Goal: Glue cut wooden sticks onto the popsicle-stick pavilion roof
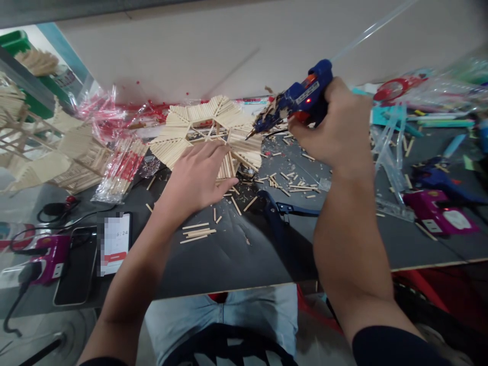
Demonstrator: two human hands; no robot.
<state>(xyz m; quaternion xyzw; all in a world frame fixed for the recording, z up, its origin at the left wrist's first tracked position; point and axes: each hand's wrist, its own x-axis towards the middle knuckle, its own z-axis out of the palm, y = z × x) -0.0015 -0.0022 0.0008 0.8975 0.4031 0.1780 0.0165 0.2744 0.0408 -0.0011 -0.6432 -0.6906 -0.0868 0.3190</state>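
Over a table [229, 269], right hand [341, 119] gripping glue gun [297, 99], left hand [198, 175] spread on partly hidden stick star [219, 110]

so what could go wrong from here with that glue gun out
The glue gun in the right hand has a red light on, so its tip may be hot; a slip could burn the left hand, which rests on the stick star close by.

Stick scraps litter the table beside the star, so stray glue might catch them.
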